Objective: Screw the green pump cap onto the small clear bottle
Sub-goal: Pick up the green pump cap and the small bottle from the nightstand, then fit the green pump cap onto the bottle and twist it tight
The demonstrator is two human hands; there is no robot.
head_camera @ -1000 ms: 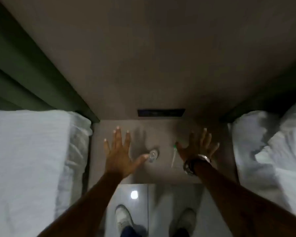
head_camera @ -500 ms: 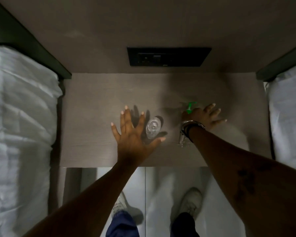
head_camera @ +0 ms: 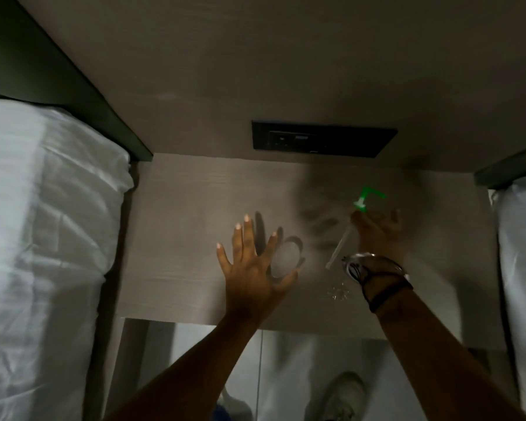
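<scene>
The small clear bottle point(head_camera: 284, 259) stands on the wooden nightstand point(head_camera: 179, 238), seen from above. My left hand point(head_camera: 249, 268) hovers just left of it, fingers spread, thumb curling under the bottle's near side; contact is unclear. The green pump cap point(head_camera: 365, 199) with its long clear dip tube point(head_camera: 340, 243) is lifted off the surface, head up and tube slanting down to the left. My right hand point(head_camera: 377, 232) is closed on the cap's collar, blurred by motion, with a watch on the wrist.
White bedding lies at the left point(head_camera: 43, 238) and at the right point(head_camera: 523, 253) of the nightstand. A black socket panel point(head_camera: 322, 142) sits in the back wall. Below the nightstand's front edge are a pale floor and my shoes point(head_camera: 343, 396).
My right hand has closed on the green pump cap and raised it off the nightstand. My left hand has stayed beside the bottle, its thumb closer to it. The camera has shifted.
</scene>
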